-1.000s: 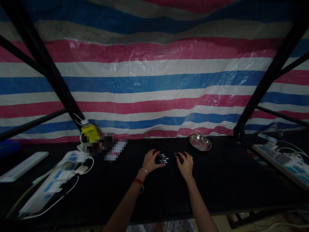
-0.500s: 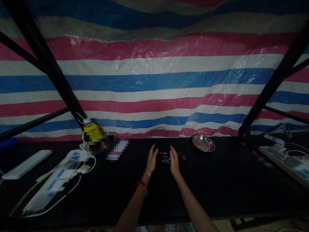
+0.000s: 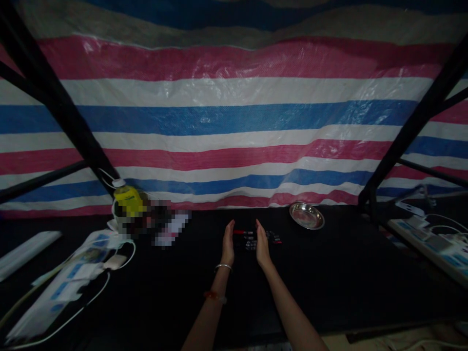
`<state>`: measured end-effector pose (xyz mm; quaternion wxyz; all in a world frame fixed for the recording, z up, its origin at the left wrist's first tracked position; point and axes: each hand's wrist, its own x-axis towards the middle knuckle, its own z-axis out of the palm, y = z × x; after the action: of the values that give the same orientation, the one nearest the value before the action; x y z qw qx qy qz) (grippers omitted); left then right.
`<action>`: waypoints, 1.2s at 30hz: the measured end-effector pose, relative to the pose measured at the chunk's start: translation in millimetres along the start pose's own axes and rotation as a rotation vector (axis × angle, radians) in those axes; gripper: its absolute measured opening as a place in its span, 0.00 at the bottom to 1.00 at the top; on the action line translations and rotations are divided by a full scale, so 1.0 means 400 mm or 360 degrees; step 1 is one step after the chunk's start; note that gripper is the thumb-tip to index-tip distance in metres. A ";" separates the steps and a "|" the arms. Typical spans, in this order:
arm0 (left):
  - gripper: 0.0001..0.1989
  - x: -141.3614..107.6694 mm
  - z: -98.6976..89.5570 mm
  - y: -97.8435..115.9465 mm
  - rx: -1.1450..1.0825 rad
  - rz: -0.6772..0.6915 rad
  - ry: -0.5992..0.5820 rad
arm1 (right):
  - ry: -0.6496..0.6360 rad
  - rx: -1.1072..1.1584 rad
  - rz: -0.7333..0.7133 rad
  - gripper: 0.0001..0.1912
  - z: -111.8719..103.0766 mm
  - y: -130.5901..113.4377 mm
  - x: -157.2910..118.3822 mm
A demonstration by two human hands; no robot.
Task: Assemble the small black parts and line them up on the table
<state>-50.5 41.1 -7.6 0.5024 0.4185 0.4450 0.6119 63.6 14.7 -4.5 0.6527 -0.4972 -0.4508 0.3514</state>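
Note:
Several slim black pieces with red parts and pale print [image 3: 250, 244] lie side by side on the black tabletop [image 3: 175, 282]; they look like pens, but the dim light hides their exact kind. My left hand [image 3: 228, 243] stands on edge at their left end, fingers stretched forward, a silver bangle and a reddish bracelet on the wrist. My right hand [image 3: 262, 244] is also on edge, palm inward, and covers part of the pieces, some of which stick out to its right. Both palms face each other with a gap between. Neither hand grips anything.
A shiny round metal dish [image 3: 306, 216] sits at the back right. On the left are a power strip [image 3: 69, 287] with cables, a yellow-labelled bottle [image 3: 129, 199] and a blurred-out patch. Another power strip [image 3: 431, 243] lies far right. Black frame bars and a striped sheet [image 3: 234, 117] stand behind.
My left hand has turned more upright, its thumb no longer showing apart from the fingers. My right hand has shifted very slightly left. The view has swung a little to the right.

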 end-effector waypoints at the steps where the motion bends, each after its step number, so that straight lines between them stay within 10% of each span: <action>1: 0.29 -0.003 0.000 0.000 0.0023 0.0016 -0.0014 | 0.0012 -0.0035 -0.0016 0.30 -0.003 -0.002 0.002; 9: 0.28 -0.007 -0.007 0.002 0.0008 0.0036 -0.0014 | 0.0108 -0.0232 -0.0260 0.28 -0.017 -0.025 -0.006; 19: 0.35 -0.010 -0.013 0.017 0.0018 -0.0062 -0.0090 | -0.0025 0.0286 0.0123 0.35 0.020 0.051 0.015; 36: 0.28 0.038 0.003 -0.010 0.0178 0.0138 0.0117 | 0.0050 0.0172 0.0141 0.36 0.033 0.064 0.040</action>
<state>-50.5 56.6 -10.0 0.4345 0.4421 0.4782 0.6222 56.6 40.2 -24.2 0.6694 -0.4861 -0.3984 0.3961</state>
